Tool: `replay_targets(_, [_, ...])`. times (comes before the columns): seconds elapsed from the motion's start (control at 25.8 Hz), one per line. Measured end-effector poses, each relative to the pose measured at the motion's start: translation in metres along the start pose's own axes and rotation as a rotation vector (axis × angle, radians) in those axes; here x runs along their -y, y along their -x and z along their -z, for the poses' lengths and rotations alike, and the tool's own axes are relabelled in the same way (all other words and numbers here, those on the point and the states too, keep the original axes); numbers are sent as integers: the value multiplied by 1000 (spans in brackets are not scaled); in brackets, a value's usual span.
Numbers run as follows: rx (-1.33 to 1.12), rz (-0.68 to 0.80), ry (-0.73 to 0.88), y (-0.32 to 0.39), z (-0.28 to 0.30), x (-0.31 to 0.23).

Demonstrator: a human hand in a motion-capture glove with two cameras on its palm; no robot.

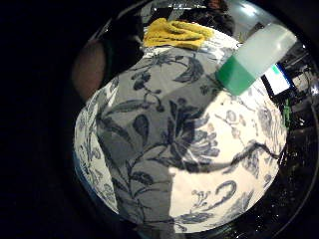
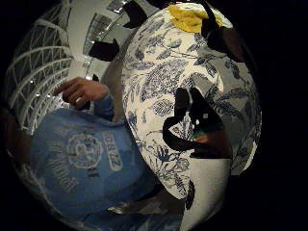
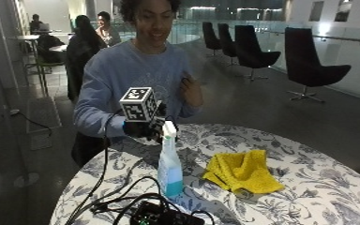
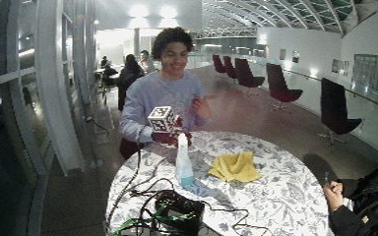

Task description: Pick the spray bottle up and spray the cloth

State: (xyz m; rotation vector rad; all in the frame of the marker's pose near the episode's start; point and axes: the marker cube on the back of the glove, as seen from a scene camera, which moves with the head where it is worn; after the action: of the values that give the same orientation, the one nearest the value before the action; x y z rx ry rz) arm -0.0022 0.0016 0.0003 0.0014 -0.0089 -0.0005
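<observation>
I sit in a public atrium lounge: black swivel chairs along a glass railing, arched glazed roof, round floral counter.

Printed lettering and a round crest emblem stand on the chest of the person's light blue sweatshirt, seen in the thumb side palm view. The characters appear turned and warped; no word can be read with certainty. No other text is legible.
</observation>
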Motion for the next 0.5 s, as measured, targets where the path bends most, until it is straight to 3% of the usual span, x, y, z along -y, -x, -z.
replay_targets(0.5, [32, -37, -29, -3, -2, -15])
